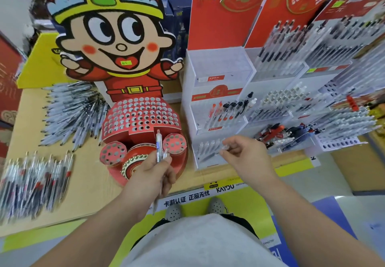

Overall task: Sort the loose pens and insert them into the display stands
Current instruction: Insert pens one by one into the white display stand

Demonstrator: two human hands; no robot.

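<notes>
— So, what have the hands got?
— The left hand (149, 172) is curled round a few spare pens (158, 148), held near upright with their tops pointing away from the person. The right hand (249, 158) is apart from it, thumb and forefinger pinching what looks like a single clear pen (224, 147). It is blurred, so I can't tell its long axis.
— And where should that pen go?
— I'd judge the bottom tier (205, 162) of the white tiered stand (188, 104). It sits just beyond the right fingertips, slightly to their left, with a row of clear pens standing in it.
— So the right hand is nearer?
— Clearly. The left hand is closer to the red perforated stand (141, 116), directly ahead of it. The loose pens (70, 112) lie in heaps well off to the left, so fetching more looks like a left-hand reach.
</notes>
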